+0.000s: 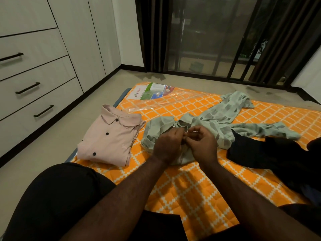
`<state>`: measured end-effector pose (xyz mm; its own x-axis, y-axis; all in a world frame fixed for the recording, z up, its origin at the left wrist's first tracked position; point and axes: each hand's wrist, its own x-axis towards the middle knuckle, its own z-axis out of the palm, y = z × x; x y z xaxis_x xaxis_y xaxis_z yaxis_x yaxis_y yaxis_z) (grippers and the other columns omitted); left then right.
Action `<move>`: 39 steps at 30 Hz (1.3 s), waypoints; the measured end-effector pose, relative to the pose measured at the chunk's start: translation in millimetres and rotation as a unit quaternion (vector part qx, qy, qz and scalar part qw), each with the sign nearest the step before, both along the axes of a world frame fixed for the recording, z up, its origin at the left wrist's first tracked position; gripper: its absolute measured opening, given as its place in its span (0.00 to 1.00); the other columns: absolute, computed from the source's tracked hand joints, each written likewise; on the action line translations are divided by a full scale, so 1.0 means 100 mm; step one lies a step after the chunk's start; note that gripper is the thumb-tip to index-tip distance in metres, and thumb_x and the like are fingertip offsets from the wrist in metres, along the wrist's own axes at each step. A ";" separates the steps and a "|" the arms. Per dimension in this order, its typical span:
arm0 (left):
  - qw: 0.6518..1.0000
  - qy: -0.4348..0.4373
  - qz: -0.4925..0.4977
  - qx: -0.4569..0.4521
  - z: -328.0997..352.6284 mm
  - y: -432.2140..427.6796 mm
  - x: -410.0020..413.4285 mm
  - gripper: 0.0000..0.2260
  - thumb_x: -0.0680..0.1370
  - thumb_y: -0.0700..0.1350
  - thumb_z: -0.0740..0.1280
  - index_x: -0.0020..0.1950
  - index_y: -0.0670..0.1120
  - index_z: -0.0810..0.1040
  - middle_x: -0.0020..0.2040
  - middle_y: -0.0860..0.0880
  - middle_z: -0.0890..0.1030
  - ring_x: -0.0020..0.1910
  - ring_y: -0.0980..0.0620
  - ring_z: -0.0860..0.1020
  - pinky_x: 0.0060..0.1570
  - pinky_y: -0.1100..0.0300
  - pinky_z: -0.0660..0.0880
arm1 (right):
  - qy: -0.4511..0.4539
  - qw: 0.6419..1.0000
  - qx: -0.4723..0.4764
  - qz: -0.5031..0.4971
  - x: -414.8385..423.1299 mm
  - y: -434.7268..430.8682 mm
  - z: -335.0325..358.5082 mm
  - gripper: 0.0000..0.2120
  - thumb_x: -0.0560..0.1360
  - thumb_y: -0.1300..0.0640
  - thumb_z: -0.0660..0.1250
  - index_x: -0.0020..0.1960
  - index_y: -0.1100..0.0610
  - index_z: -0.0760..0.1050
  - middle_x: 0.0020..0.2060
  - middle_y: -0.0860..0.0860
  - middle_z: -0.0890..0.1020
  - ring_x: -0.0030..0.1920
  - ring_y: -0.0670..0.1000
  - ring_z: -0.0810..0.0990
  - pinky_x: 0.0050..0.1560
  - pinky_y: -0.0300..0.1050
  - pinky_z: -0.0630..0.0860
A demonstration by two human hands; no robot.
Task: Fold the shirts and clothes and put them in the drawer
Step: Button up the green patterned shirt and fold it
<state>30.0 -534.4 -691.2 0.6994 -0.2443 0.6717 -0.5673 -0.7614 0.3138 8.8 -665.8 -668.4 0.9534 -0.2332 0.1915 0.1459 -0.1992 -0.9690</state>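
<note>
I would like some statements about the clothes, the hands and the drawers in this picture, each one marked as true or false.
1. The pink shirt lies folded on the orange mattress. True.
2. Both hands are empty. False: the left hand and the right hand both pinch the green shirt near its collar.
3. The green shirt is already folded. False: it lies spread out and crumpled.
4. A drawer stands open. False: all the drawers in view are closed.
5. Dark clothes lie to the right of the green shirt. True.
</note>
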 end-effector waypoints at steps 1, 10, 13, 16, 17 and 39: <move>0.999 0.020 -0.014 -0.033 0.00 0.00 0.01 0.09 0.78 0.46 0.61 0.51 0.44 0.78 0.46 0.45 0.81 0.39 0.43 0.80 0.32 0.56 0.71 | 0.024 0.997 0.069 -0.004 0.00 0.01 0.01 0.11 0.73 0.70 0.75 0.50 0.57 0.80 0.41 0.54 0.86 0.43 0.47 0.87 0.42 0.40 0.82; 0.989 0.083 -0.038 -0.115 0.00 0.01 0.05 0.10 0.75 0.43 0.66 0.53 0.45 0.84 0.44 0.45 0.78 0.43 0.49 0.75 0.39 0.55 0.73 | 0.157 0.960 0.229 0.031 0.03 -0.12 0.08 0.05 0.75 0.70 0.72 0.51 0.67 0.81 0.45 0.62 0.84 0.43 0.55 0.86 0.47 0.48 0.85; 0.978 0.127 -0.044 -0.159 0.02 0.00 0.07 0.10 0.77 0.41 0.65 0.53 0.45 0.85 0.45 0.47 0.84 0.44 0.54 0.78 0.43 0.60 0.73 | 0.150 0.969 0.195 0.016 0.03 -0.11 0.09 0.09 0.74 0.71 0.74 0.52 0.66 0.80 0.46 0.63 0.85 0.44 0.58 0.86 0.44 0.47 0.85; 0.950 0.214 -0.025 -0.225 0.03 -0.03 0.07 0.05 0.80 0.45 0.69 0.53 0.48 0.83 0.42 0.54 0.84 0.39 0.62 0.79 0.38 0.68 0.72 | 0.131 0.985 0.115 -0.020 0.04 -0.12 0.06 0.10 0.72 0.67 0.77 0.50 0.61 0.79 0.43 0.60 0.86 0.44 0.58 0.87 0.42 0.51 0.84; 0.939 0.233 -0.015 -0.251 0.02 -0.05 0.07 0.05 0.80 0.48 0.70 0.53 0.48 0.82 0.40 0.56 0.82 0.37 0.63 0.78 0.36 0.69 0.71 | 0.125 0.988 0.090 -0.027 0.05 -0.13 0.05 0.10 0.71 0.66 0.78 0.48 0.60 0.78 0.41 0.59 0.86 0.42 0.57 0.86 0.40 0.51 0.83; 0.846 0.478 -0.013 -0.237 -0.07 0.00 0.14 0.25 0.72 0.45 0.71 0.69 0.51 0.76 0.60 0.47 0.82 0.54 0.45 0.81 0.53 0.50 0.79 | 0.171 0.984 -0.033 -0.029 0.10 -0.24 -0.01 0.02 0.73 0.59 0.69 0.42 0.58 0.79 0.37 0.55 0.85 0.41 0.56 0.85 0.43 0.57 0.83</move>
<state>43.6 -534.2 -698.1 0.9769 -0.1289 -0.1704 0.1033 -0.4130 0.9048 18.8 -689.6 -669.0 0.9502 -0.2870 -0.1211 -0.1996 -0.2625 -0.9441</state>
